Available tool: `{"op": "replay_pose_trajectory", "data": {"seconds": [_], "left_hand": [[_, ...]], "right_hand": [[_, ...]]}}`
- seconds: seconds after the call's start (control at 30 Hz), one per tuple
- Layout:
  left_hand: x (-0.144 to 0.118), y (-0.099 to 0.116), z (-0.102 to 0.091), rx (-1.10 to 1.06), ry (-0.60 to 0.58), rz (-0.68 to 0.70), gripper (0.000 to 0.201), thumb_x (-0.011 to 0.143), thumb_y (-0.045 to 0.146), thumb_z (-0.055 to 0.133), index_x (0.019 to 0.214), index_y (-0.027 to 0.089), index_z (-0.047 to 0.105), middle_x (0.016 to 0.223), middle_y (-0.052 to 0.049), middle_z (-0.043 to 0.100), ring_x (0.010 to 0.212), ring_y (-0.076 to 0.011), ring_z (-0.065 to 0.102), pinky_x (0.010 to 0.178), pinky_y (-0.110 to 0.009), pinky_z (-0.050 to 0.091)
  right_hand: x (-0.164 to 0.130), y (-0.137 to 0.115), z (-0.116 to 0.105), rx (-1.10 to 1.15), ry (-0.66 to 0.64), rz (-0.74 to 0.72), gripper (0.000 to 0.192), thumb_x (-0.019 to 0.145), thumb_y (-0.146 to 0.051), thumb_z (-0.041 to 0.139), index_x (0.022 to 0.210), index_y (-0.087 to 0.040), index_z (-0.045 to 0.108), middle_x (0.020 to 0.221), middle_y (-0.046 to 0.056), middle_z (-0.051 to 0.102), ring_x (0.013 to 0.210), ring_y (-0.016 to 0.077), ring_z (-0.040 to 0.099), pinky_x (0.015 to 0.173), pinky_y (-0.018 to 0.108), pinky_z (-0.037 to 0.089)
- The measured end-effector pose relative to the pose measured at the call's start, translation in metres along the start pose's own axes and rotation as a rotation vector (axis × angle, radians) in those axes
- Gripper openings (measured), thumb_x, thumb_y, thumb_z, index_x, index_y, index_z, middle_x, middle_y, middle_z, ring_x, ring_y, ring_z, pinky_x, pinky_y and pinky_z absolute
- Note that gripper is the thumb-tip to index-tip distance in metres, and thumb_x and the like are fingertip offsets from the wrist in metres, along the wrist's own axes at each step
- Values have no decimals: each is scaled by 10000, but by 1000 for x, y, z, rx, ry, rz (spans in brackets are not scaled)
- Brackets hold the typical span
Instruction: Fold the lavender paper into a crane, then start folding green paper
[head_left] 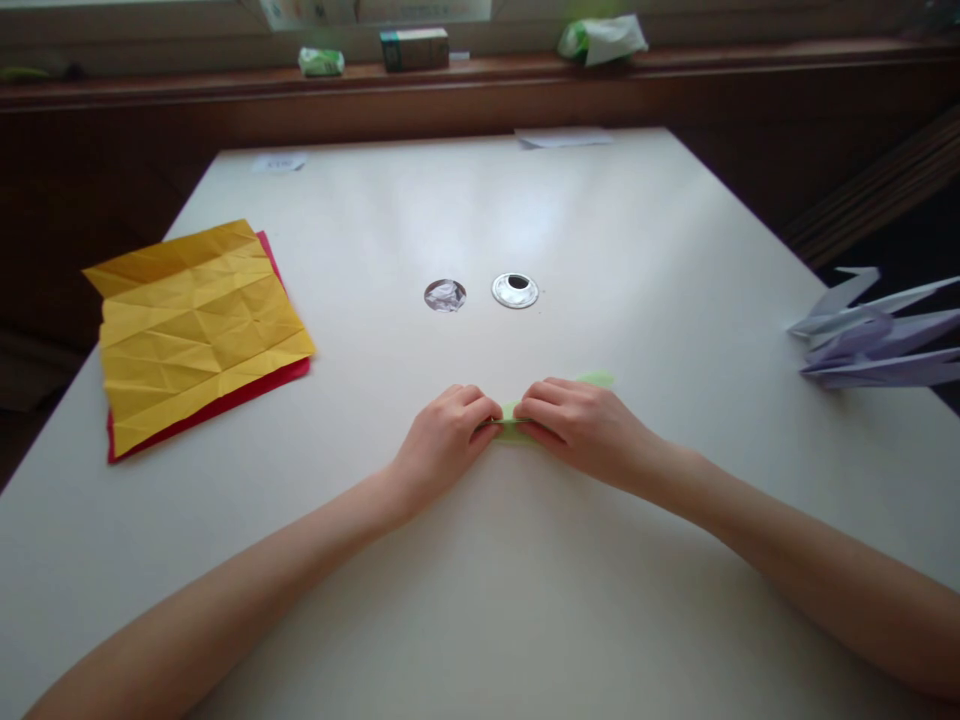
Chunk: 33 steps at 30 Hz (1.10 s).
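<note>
As grips [446,430] [581,420] pinch green paper [516,434], apparently folded

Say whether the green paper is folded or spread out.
Folded: the green paper shows as a narrow strip pinched by the left hand and right hand; fold count unclear.

desk [420,610]: one. hands: two, namely one left hand [450,440] and one right hand [585,425]. green paper [512,432], folded: one piece, partly covered. yellow paper [206,325], creased: at least one sheet. red paper [289,371]: at least one sheet, mostly hidden. folded figures: at least one white figure [832,304] and one purple figure [877,345]; exact number unclear. round openings: two, first opening [445,295] and second opening [515,292]. paper slips: two, left slip [279,162] and far slip [562,137]. sill [517,68]: one, bearing one box [415,49] and two packets, small packet [321,62] and large packet [606,40].
</note>
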<state>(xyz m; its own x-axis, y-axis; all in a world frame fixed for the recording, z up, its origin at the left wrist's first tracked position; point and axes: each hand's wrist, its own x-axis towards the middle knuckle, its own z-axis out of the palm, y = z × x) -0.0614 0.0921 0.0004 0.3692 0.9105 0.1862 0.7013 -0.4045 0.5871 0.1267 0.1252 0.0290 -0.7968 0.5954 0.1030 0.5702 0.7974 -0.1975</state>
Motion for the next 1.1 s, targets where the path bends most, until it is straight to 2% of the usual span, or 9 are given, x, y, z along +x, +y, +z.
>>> {"op": "replay_pose_trajectory", "data": {"seconds": [0.13,0.33,0.47,0.67,0.87,0.97,1.1], "left_hand": [[-12,-7,-8,-23,6,-43,68,813,203,511,777,188,567,782,-3,551,746,-128,506,665,-245,415],[-38,-24,-30,-37,33,-153,78,824,226,508,788,188,565,787,-4,546,756,-127,504,680,-247,413],[-44,-28,-39,-16,5,-176,96,831,230,489,793,182,563,817,-10,544,765,-128,505,693,-256,416],[-42,-26,-40,57,-42,-129,121,842,205,436,789,177,541,835,-29,536,790,-148,498,697,-278,426],[-35,-23,-39,161,-63,-87,95,821,173,455,768,173,534,804,-29,536,792,-161,489,699,-289,424],[-32,-23,-38,119,-77,-69,101,826,182,458,756,171,531,794,-26,534,792,-158,494,702,-282,425],[-33,-24,-38,30,-86,-98,108,835,195,457,771,177,542,811,-16,531,781,-137,500,705,-264,419]], "right_hand": [[3,-2,4,5,18,-9,246,874,-166,385,719,-162,575,693,25,573,634,108,487,540,223,298],[3,-1,3,1,17,13,234,862,-157,400,705,-159,573,690,14,575,604,94,472,505,223,261],[3,-1,2,-13,9,-1,230,860,-146,393,712,-161,569,697,18,574,612,97,469,510,225,257],[12,-10,1,-84,-62,-25,193,832,-123,391,700,-153,529,689,33,545,612,115,436,537,247,255],[40,-35,11,-70,-143,-106,148,818,-96,402,762,-147,530,740,45,545,652,127,439,551,254,254],[50,-43,18,-48,-130,-98,153,840,-127,391,790,-145,534,763,50,551,681,137,455,542,256,254],[47,-39,20,9,-143,-42,167,873,-177,375,840,-159,538,810,47,562,727,143,485,546,246,278]]}}
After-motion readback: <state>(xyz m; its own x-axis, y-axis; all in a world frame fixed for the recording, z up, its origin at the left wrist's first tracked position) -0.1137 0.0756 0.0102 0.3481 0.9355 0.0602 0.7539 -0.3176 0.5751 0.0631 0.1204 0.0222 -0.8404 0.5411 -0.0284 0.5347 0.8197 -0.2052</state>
